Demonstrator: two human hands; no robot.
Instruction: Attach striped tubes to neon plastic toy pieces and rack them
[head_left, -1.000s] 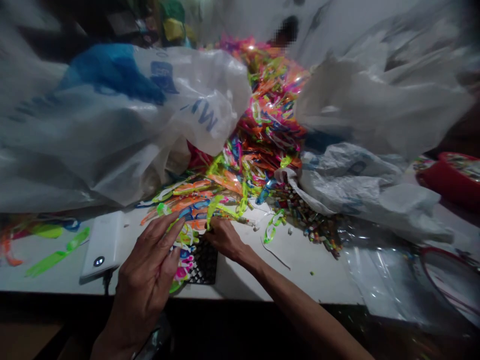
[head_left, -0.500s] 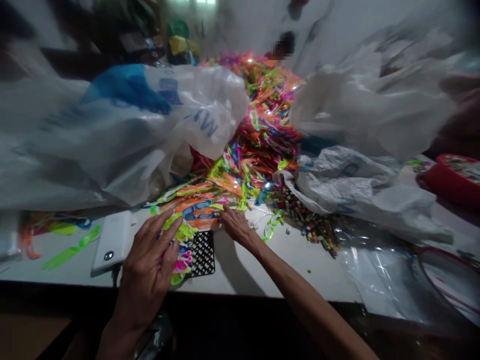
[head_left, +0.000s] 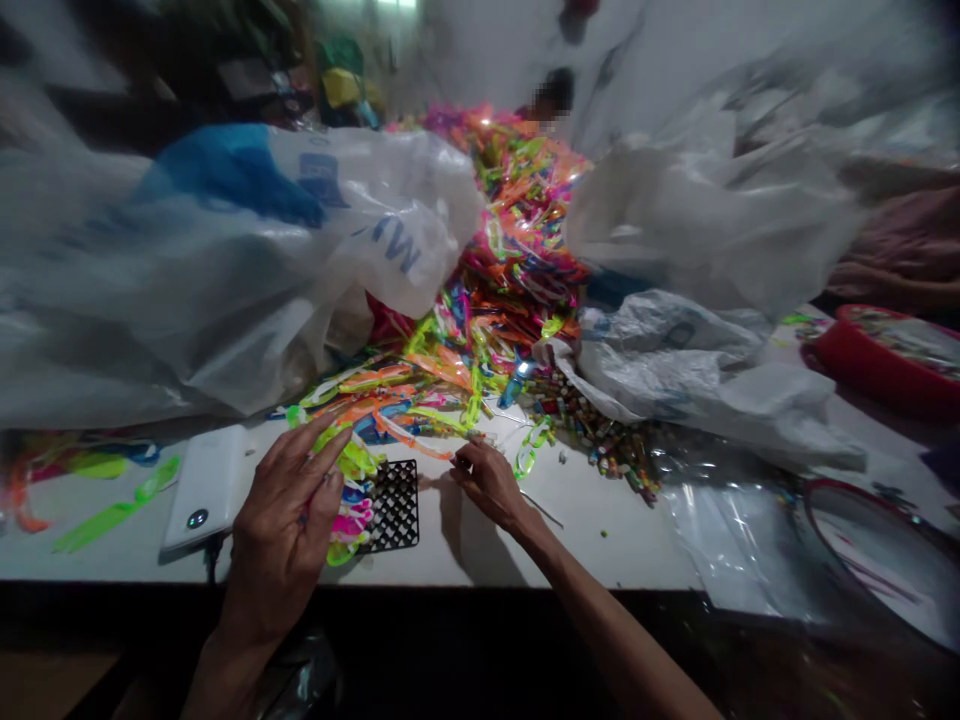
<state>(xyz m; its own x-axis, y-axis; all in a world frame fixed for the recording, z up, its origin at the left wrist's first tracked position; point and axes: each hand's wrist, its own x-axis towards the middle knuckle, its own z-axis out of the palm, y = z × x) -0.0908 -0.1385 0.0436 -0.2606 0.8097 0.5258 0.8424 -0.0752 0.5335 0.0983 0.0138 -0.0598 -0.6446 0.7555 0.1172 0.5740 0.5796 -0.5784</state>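
Observation:
My left hand (head_left: 289,510) lies flat, fingers stretched, on a small stack of bright plastic strips (head_left: 351,500) that rests on a black perforated tray (head_left: 394,505). My right hand (head_left: 487,478) is pinched on the end of an orange strip (head_left: 405,438) drawn out from the big heap of neon plastic strips (head_left: 495,300) spilling across the white table (head_left: 585,520). A scatter of small coloured beads (head_left: 600,440) lies just right of that hand.
Large white plastic bags (head_left: 225,270) flank the heap on both sides. A white power bank (head_left: 206,485) lies left of my left hand. A red bowl (head_left: 877,365) and a round red-rimmed sieve (head_left: 885,545) sit at the right. Another person is behind the heap.
My right hand has pulled back toward me and to the right, drawing an orange strip out of the heap. My left hand stays on the stack.

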